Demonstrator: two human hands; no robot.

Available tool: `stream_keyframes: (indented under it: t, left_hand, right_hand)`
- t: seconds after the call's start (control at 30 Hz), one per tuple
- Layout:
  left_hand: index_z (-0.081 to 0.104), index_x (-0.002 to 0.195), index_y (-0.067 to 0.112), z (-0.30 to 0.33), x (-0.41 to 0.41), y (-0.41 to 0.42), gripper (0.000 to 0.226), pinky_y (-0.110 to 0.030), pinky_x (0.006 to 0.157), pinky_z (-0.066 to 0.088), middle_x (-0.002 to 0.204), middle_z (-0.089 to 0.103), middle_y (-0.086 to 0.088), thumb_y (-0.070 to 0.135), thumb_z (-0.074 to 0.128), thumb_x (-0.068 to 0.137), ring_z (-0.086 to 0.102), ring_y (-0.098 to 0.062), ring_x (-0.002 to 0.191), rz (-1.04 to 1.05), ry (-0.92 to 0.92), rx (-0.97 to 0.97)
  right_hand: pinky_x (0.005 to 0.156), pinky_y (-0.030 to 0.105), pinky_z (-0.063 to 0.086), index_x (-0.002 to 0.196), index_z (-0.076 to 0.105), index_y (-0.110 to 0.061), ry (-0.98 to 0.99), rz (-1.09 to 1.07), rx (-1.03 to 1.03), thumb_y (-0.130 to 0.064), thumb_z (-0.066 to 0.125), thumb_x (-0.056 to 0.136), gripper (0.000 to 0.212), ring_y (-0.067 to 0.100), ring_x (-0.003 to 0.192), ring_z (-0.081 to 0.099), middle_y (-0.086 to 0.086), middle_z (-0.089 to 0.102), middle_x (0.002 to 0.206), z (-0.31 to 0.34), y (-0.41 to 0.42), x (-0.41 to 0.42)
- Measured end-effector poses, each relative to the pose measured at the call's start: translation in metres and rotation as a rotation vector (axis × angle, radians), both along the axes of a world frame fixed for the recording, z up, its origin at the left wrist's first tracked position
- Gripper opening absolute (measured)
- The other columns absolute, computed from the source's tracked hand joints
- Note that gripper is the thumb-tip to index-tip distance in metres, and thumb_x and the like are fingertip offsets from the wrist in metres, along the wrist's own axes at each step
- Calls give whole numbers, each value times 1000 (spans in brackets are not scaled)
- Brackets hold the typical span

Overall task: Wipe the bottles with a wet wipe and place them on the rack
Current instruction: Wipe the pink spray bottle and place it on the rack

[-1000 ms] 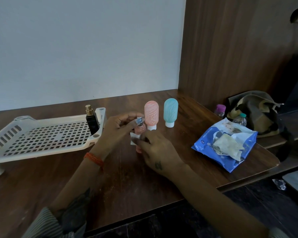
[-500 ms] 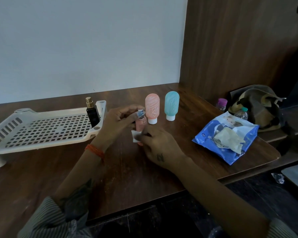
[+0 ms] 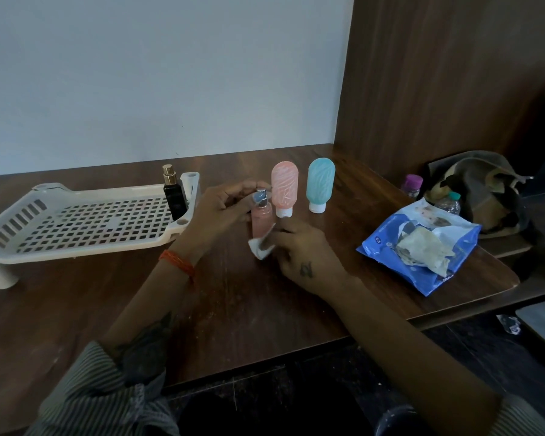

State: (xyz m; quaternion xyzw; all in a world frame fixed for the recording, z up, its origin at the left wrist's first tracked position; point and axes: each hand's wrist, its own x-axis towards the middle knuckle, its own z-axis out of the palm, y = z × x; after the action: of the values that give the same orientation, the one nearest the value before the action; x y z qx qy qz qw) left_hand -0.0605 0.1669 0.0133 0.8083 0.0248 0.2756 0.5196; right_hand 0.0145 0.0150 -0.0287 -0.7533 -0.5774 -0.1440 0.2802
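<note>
My left hand (image 3: 224, 212) grips the silver top of a small pink spray bottle (image 3: 261, 219) standing on the table. My right hand (image 3: 299, 253) pinches a white wet wipe (image 3: 260, 247) against the lower part of that bottle. Behind them stand a pink tube bottle (image 3: 284, 188) and a teal tube bottle (image 3: 320, 184), both upside down on white caps. A black perfume bottle (image 3: 173, 193) with a gold top stands in the right corner of the white slotted rack (image 3: 76, 225) on the left.
A blue wet wipe pack (image 3: 422, 250) with a crumpled used wipe on it lies at the right near the table edge. Behind it sit two small capped bottles (image 3: 412, 185) and a bag (image 3: 479, 190). A wooden panel rises at the right.
The right hand has slid the wipe down the pink spray bottle toward its base. The left hand keeps its hold on the bottle's top.
</note>
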Motion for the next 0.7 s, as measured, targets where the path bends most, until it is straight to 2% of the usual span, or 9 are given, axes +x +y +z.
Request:
stream_keyframes:
  t: [0.1, 0.17, 0.23, 0.3, 0.43, 0.53, 0.6, 0.63, 0.7]
  left_hand:
    - [59, 113, 18, 1, -1, -1, 24, -29, 81, 57, 111, 67, -9, 9, 52, 93, 65, -17, 102, -24, 7, 18]
    - [60, 113, 17, 2, -2, -1, 24, -32, 84, 56, 110, 67, -10, 8, 52, 92, 64, -18, 102, -41, 6, 4]
    - [61, 113, 16, 2, -2, -1, 23, -35, 89, 54, 114, 66, -10, 10, 51, 93, 63, -20, 106, -29, 13, 32]
    - [61, 113, 16, 1, -1, -1, 22, -37, 92, 52, 117, 65, -9, 13, 50, 94, 61, -22, 108, -18, 21, 52]
    - [59, 112, 18, 2, -1, -3, 22, -33, 88, 54, 119, 63, -6, 10, 49, 94, 61, -21, 108, -27, 33, 37]
    - [57, 113, 20, 3, -1, -2, 24, -18, 76, 55, 117, 62, -5, 8, 48, 95, 61, -13, 101, -28, 45, 57]
    - [57, 113, 19, 3, -1, -2, 24, -14, 70, 53, 115, 63, -4, 8, 48, 95, 61, -9, 97, -31, 43, 66]
    - [58, 113, 19, 3, -1, -2, 23, -16, 72, 53, 115, 63, -5, 8, 48, 95, 62, -9, 98, -31, 40, 64]
    - [59, 113, 19, 2, -1, -1, 24, -24, 79, 56, 115, 64, -7, 8, 49, 95, 63, -13, 100, -34, 34, 53]
  right_hand:
    - [79, 22, 43, 92, 72, -10, -4, 3, -75, 3, 67, 71, 25, 23, 92, 61, 9, 66, 102, 0, -3, 4]
    - [80, 19, 45, 92, 71, -9, -14, -23, 99, 3, 64, 74, 22, 18, 92, 60, 7, 66, 99, -1, -2, 5]
    - [82, 11, 42, 91, 69, -7, -6, -88, 380, 1, 62, 78, 16, 14, 89, 59, 8, 66, 95, -1, 4, 4]
    - [84, 4, 39, 90, 67, -4, 11, -121, 510, -1, 61, 80, 12, 11, 87, 58, 11, 66, 93, -1, 10, 3]
    - [82, 2, 38, 86, 67, -6, 80, -53, 361, 2, 62, 76, 14, 10, 87, 57, 10, 65, 93, -4, 6, 4]
    - [79, 18, 47, 83, 70, -10, 81, -6, 153, 6, 65, 69, 21, 16, 86, 60, 7, 66, 92, -6, 1, 9]
    - [81, 24, 50, 84, 71, -11, 74, -14, 26, 7, 67, 69, 23, 18, 88, 60, 7, 66, 94, -6, -1, 11]
    - [82, 23, 50, 85, 71, -10, 69, -20, 21, 6, 67, 70, 22, 18, 89, 60, 8, 66, 95, -6, -1, 11]
    - [84, 10, 43, 85, 69, -8, 74, -52, 190, 0, 63, 75, 14, 13, 89, 59, 8, 67, 94, -3, 0, 8]
